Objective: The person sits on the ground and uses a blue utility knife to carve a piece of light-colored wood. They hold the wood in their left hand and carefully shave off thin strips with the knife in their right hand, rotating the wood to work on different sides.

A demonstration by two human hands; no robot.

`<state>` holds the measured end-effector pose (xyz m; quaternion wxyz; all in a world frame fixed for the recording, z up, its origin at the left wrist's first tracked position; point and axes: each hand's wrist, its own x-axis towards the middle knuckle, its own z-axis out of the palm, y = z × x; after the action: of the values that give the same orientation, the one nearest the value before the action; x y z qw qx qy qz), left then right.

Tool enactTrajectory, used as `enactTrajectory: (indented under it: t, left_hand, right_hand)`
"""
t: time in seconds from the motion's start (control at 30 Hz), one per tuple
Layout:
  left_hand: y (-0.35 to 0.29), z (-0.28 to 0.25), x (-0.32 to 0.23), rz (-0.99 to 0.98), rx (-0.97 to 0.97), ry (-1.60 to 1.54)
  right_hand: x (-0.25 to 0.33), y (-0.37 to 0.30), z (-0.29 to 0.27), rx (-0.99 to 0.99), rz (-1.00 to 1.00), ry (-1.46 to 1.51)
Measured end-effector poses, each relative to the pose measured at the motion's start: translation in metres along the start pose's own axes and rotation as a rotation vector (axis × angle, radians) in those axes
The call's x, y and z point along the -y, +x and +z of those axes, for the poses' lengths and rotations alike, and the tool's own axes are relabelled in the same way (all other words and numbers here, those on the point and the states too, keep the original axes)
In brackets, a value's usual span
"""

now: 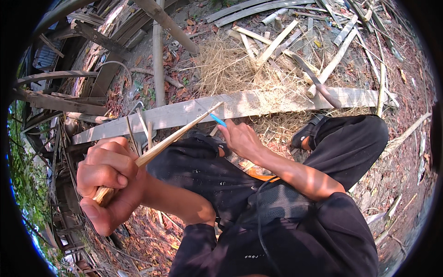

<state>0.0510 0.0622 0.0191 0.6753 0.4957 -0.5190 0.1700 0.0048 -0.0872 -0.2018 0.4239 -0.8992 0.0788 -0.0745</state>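
My left hand (110, 177), large and close at the left, is wrapped round the thick end of a pale wooden stick (173, 137). The stick slants up to the right and tapers to a narrow tip. Beside that tip, my right hand (243, 140) is closed on a slim blue tool (218, 120). Its exact kind is too small to make out, and its end meets or overlaps the stick near the tip. Beyond both hands, a long grey plank (184, 113) lies across the ground.
A large knife with a brown wooden handle (328, 96) rests on the plank at the right. Fine shavings (226, 69) and split wood pieces (277, 44) lie beyond it. A post (158, 60) and stacked timber (99, 39) stand at the left. My bent legs (350, 136) flank the work.
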Motion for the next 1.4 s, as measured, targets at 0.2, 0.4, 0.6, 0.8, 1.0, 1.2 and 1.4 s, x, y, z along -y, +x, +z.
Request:
enactTrajectory:
  t: [0.2, 0.4, 0.6, 0.8, 1.0, 1.2, 1.4]
  left_hand:
    - [0.002, 0.010, 0.001, 0.026, 0.036, 0.027]
    - [0.005, -0.003, 0.000, 0.043, 0.093, 0.041]
    - [0.004, -0.013, -0.001, 0.082, 0.306, 0.025]
    - [-0.002, -0.009, 0.001, 0.066, 0.138, -0.077]
    - [0.006, 0.000, 0.006, 0.036, 0.062, -0.155]
    - [-0.001, -0.010, 0.002, 0.015, -0.199, 0.029]
    - [0.007, -0.007, 0.005, 0.027, -0.052, -0.029]
  right_hand:
    - [-0.061, -0.003, 0.023, 0.002, 0.056, -0.093]
    - [-0.025, 0.005, -0.009, -0.030, 0.056, 0.009]
    - [-0.013, -0.002, 0.007, -0.097, -0.079, 0.090]
    - [-0.066, 0.014, 0.025, -0.135, -0.109, -0.027]
    - [-0.088, 0.021, 0.060, 0.052, 0.234, -0.010]
    - [-0.062, 0.034, 0.042, 0.037, 0.233, 0.163]
    - [-0.134, 0.043, 0.092, 0.109, 0.290, -0.176]
